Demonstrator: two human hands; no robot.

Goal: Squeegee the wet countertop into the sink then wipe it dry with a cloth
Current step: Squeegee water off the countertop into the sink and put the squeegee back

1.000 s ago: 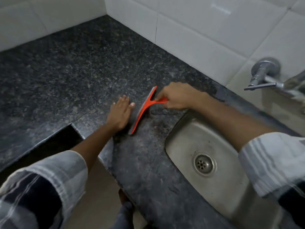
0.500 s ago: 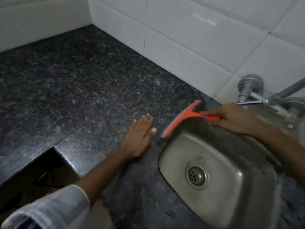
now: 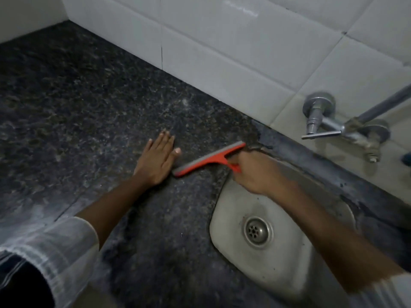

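My right hand point(image 3: 255, 172) grips the handle of an orange squeegee point(image 3: 206, 160). Its grey blade lies on the dark speckled countertop point(image 3: 89, 103), just left of the steel sink point(image 3: 278, 258) and slanting from near the back wall toward my left hand. My left hand point(image 3: 156, 161) rests flat on the countertop with fingers together, its thumb almost touching the blade's near end. My right forearm crosses above the sink bowl. No cloth is in view.
White wall tiles point(image 3: 222, 45) run behind the counter. A chrome tap point(image 3: 320, 123) with a pipe sticks out of the wall above the sink's far side. The sink drain point(image 3: 258, 231) sits mid-bowl. The counter's front edge is at lower left.
The squeegee was pulled right to the sink rim half a second ago; now its blade is back on the countertop left of the sink. My left hand stays flat on the counter.
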